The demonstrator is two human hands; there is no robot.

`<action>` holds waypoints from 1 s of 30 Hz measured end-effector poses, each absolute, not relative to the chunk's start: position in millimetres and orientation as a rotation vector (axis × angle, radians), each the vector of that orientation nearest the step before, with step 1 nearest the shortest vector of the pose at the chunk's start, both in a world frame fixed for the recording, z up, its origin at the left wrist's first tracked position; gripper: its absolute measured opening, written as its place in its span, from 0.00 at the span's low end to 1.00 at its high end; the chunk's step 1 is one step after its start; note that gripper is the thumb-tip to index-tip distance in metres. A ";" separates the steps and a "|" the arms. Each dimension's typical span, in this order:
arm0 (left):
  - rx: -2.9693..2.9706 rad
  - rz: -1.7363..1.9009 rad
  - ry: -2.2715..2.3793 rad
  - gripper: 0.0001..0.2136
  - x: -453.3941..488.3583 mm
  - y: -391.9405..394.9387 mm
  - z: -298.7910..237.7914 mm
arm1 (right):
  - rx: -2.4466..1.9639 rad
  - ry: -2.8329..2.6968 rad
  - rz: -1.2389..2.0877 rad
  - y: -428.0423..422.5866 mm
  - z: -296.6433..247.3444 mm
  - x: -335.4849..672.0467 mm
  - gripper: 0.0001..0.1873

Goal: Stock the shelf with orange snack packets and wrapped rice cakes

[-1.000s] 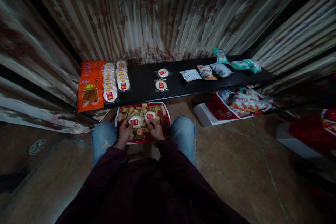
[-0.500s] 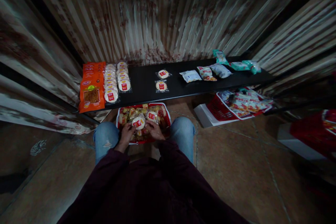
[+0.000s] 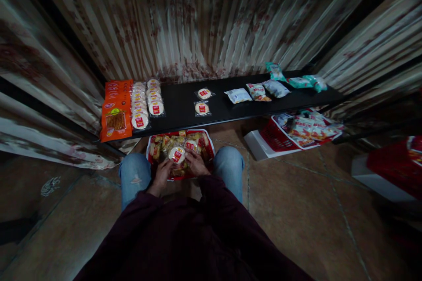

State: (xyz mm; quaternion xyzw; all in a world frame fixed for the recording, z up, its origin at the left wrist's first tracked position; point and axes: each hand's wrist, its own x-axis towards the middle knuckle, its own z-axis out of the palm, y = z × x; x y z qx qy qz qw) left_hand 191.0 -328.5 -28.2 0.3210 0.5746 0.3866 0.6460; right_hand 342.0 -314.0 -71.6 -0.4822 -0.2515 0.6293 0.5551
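A round white rice cracker in a clear wrapper with a red label is held over a red basket. My left hand pinches its lower left side. My right hand is closed on its right edge, fingers bent over the wrapper. Right behind it, another wrapped cracker lies on the small golden packets that fill the basket. The basket sits between my knees, just below the shelf's front edge.
On the black shelf, an orange bag stands left of two rows of wrapped crackers. Two single crackers lie mid-shelf. White packets and green packets lie rightward. A second red basket holds snack bags.
The wrapped cracker between my hands has shifted slightly right and turned, its label now tilted. My left hand has moved a little right with it.
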 end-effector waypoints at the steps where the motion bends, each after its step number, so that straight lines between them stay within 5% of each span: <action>1: 0.703 0.888 1.285 0.20 193.7 -330.7 -27.0 | -1.115 -0.556 1.505 -314.4 -71.2 340.7 0.24; 30: 0.802 1.070 1.466 0.16 204.7 -326.7 -33.3 | -0.936 -0.379 1.736 -327.3 -46.8 341.7 0.20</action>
